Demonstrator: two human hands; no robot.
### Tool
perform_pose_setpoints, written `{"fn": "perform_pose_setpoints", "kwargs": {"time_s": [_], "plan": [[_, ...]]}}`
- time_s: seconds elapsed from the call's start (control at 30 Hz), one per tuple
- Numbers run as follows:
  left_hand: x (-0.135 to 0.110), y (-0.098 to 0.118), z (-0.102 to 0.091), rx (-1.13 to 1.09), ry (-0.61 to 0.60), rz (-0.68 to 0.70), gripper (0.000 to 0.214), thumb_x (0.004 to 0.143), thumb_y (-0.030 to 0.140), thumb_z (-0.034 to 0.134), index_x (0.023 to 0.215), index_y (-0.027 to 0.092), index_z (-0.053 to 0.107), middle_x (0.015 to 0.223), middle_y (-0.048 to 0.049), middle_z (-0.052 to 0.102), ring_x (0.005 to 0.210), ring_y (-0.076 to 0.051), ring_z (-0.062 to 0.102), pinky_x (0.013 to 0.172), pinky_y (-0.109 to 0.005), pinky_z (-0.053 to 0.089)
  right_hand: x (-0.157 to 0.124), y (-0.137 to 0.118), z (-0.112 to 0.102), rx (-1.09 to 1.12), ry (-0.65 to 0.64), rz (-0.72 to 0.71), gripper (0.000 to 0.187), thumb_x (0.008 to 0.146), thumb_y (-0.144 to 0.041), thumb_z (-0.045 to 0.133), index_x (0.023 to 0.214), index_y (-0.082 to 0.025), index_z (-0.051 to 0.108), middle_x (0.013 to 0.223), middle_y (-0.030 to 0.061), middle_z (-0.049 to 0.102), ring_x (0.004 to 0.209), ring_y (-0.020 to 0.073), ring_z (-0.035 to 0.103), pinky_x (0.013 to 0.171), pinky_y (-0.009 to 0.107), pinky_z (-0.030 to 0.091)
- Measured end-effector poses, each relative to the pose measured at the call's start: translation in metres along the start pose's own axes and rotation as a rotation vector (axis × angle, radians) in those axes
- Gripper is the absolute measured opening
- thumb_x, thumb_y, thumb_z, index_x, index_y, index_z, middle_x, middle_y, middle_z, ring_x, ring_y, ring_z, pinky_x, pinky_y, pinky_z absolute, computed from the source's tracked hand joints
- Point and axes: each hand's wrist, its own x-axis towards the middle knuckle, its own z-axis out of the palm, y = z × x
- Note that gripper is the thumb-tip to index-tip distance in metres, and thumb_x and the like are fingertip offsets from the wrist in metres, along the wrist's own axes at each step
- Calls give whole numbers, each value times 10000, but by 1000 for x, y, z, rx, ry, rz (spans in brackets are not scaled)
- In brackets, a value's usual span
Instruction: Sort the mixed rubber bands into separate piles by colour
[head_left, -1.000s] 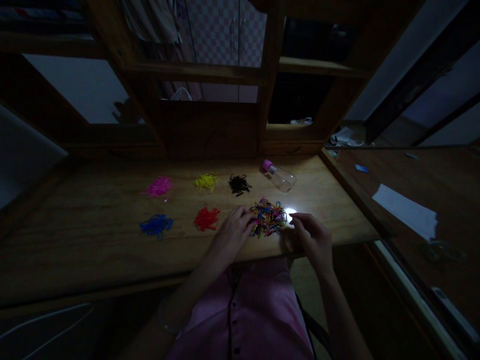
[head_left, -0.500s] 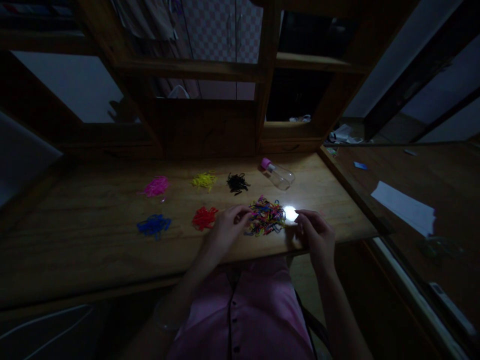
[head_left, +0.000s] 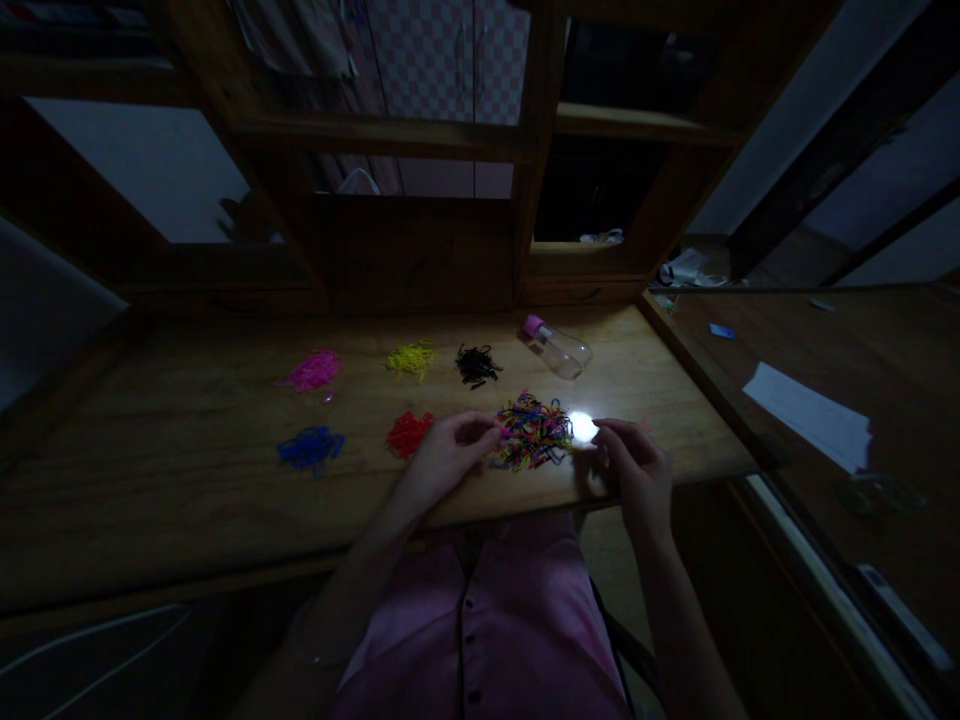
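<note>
A mixed heap of small rubber bands [head_left: 534,432] in many colours lies on the wooden desk in front of me. At its left edge my left hand [head_left: 463,450] pinches thumb and forefinger together, with a bit of pink rubber band [head_left: 505,432] at the tips. To the right of the heap my right hand [head_left: 636,465] has its fingers closed beside a bright white light spot [head_left: 583,428]; what they hold, if anything, is hidden. Sorted piles lie to the left and behind: red bands [head_left: 409,434], blue bands [head_left: 310,448], pink bands [head_left: 313,370], yellow bands [head_left: 410,360] and black bands [head_left: 477,366].
Behind the heap a clear bottle [head_left: 564,354] with a pink cap lies on its side. Wooden shelves [head_left: 420,255] rise at the desk's back. On the side table at right are white papers [head_left: 810,415] and a small blue card [head_left: 721,331]. The room is dim.
My left hand has shifted very slightly, its pinched fingertips staying at the heap's left edge. My right hand and the piles look almost unchanged.
</note>
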Motion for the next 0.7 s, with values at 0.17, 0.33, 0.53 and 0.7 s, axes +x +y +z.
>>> {"fn": "perform_pose_setpoints", "kwargs": {"time_s": [0.17, 0.33, 0.53, 0.7], "plan": [[-30, -1, 8, -81, -123, -43, 79, 794, 246, 621, 816, 170, 617, 756, -17, 697, 715, -142, 666, 676, -237, 510, 0, -4, 1, -19, 19, -1, 207, 840, -354, 639, 952, -193, 707, 785, 17, 624, 644, 128, 539, 584, 242, 420], [-68, -11, 5, 10, -60, -84, 30, 800, 191, 564, 825, 195, 579, 758, -3, 696, 715, -138, 670, 675, -239, 510, 0, -5, 2, -18, 10, 25, 217, 833, -358, 647, 956, -189, 706, 782, 23, 624, 640, 133, 544, 567, 243, 417], [-57, -11, -78, 347, 346, -9, 108, 771, 234, 613, 876, 206, 610, 842, -9, 704, 804, -174, 673, 694, -260, 518, 1, -4, 2, -44, 11, 27, 197, 831, -350, 652, 952, -206, 710, 790, 14, 638, 681, 137, 566, 611, 243, 434], [-21, -14, -172, 583, 607, -18, 253, 819, 327, 603, 1015, 168, 627, 944, -11, 698, 863, -171, 642, 756, -276, 510, 0, -3, 0, -65, 20, 16, 203, 837, -353, 646, 959, -205, 712, 817, 21, 653, 731, 156, 589, 644, 257, 445]]}}
